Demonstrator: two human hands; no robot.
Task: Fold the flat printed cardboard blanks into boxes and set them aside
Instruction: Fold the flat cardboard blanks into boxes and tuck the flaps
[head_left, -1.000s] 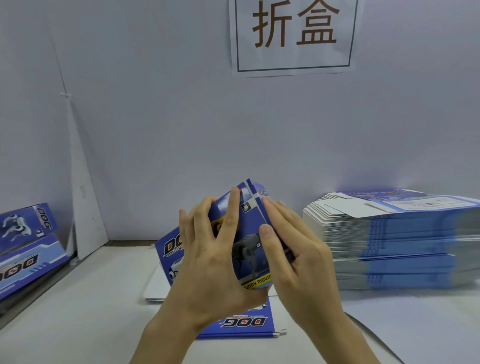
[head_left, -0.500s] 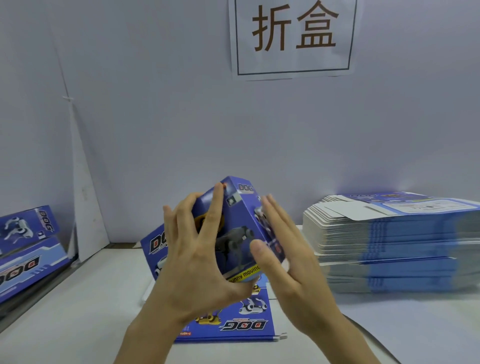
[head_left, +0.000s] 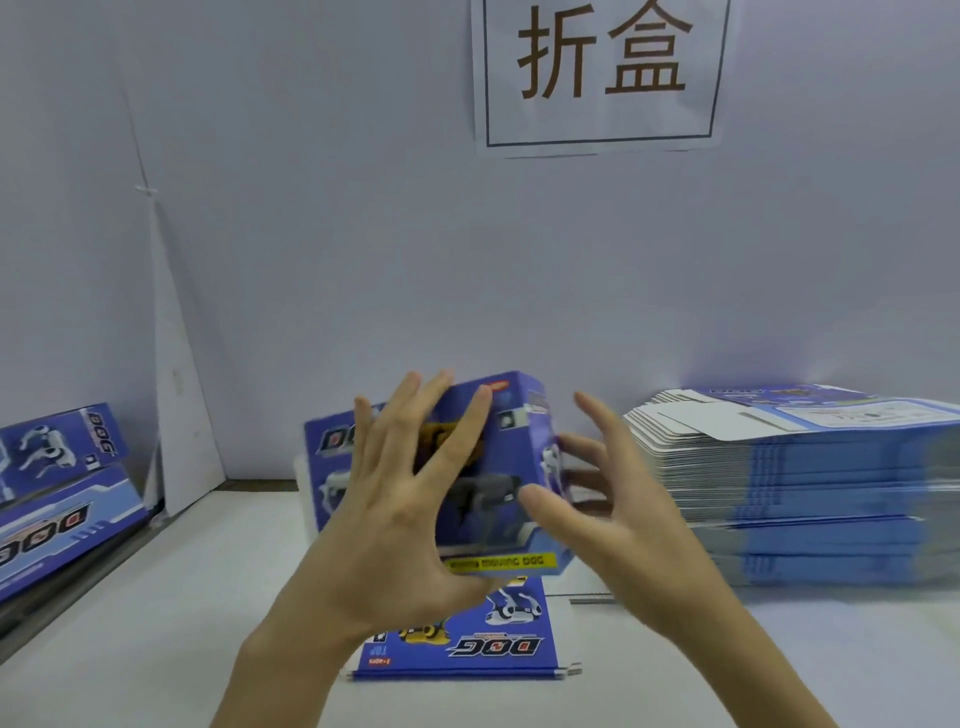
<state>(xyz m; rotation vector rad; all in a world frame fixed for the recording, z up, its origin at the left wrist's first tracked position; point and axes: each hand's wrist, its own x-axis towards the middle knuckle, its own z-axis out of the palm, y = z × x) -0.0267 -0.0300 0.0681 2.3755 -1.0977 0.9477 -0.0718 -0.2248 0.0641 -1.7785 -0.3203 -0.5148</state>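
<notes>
The half-formed box (head_left: 511, 441) is probably light, thin glossy card, stiff at its creases yet easily dented, so best taken by edges and corners. It is up off the table (head_left: 156, 649), held by the left hand (head_left: 400, 519) at its 8 o'clock, fingers splayed across the front, thumb beneath; the right hand (head_left: 623, 525) at 4 o'clock is spread wide, gripping nothing.

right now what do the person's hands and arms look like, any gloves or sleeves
Both are bare. The left hand and right hand wear no gloves, and no ring or watch shows. The left forearm and right forearm are uncovered down to the picture's bottom edge, so no sleeve is in view.
</notes>
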